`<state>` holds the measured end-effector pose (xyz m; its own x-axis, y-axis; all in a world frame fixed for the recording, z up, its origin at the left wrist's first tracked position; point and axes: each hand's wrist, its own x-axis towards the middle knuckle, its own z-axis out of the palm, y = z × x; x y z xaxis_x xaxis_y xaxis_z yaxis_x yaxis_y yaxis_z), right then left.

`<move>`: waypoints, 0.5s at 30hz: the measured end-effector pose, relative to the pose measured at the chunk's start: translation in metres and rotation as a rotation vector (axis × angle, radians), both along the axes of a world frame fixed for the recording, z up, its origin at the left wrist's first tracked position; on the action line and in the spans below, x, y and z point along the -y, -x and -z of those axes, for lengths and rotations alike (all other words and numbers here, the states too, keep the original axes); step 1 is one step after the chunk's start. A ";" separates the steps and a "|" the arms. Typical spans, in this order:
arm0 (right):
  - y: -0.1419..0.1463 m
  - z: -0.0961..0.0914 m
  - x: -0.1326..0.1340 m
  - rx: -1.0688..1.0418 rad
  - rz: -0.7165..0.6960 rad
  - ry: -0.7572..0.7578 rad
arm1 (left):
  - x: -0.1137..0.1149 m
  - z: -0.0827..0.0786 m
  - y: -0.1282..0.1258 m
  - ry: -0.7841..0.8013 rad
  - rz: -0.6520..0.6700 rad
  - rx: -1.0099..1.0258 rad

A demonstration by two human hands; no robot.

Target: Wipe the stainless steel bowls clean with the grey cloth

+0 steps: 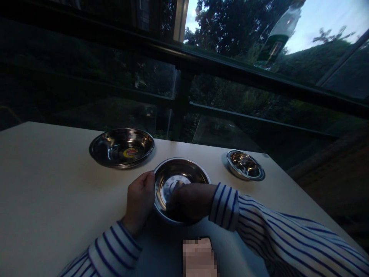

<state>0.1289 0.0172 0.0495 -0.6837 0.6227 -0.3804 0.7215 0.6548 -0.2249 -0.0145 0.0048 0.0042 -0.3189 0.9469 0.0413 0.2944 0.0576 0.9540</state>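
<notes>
A round steel bowl (181,165) is held near the front of the white table (52,177). My left hand (140,198) grips its left rim, thumb on top and fingers round the outer wall. My right hand (191,200) reaches inside the bowl, its fingers curled down against the inner wall. Those fingers are in shadow, and what they hold, if anything, cannot be made out. Part of the bowl's floor shows a pale, shiny round patch beside the right hand. Both arms wear striped sleeves (259,219).
A wide steel basin (115,144) with a yellow and red sticker stands at the back left, seemingly stacked. Smaller steel bowls (245,169) sit at the back right. A dark railing (219,75) runs behind the table, and a green-labelled plastic bottle (278,36) stands on it.
</notes>
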 end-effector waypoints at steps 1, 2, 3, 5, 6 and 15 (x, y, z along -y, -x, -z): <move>-0.001 -0.003 0.001 0.051 -0.032 0.013 | 0.000 0.000 0.000 0.002 0.003 -0.002; -0.002 -0.006 0.002 0.096 -0.072 0.028 | 0.000 0.000 -0.001 -0.001 0.003 -0.004; -0.001 -0.008 0.002 0.132 -0.105 0.036 | -0.001 0.000 -0.001 -0.005 0.002 -0.004; 0.001 -0.009 0.004 0.155 -0.117 0.014 | -0.002 0.001 0.000 -0.018 0.001 0.020; 0.003 -0.008 0.004 0.134 -0.105 -0.005 | -0.002 0.002 0.000 -0.021 0.003 0.041; 0.030 0.027 -0.009 -0.339 0.396 -0.120 | -0.003 0.007 0.002 -0.024 0.040 0.126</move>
<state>0.0992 0.0261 0.0230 -0.4598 0.8835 -0.0895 0.8186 0.3827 -0.4284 -0.0170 0.0083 -0.0026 -0.2852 0.9581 0.0254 0.1733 0.0255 0.9845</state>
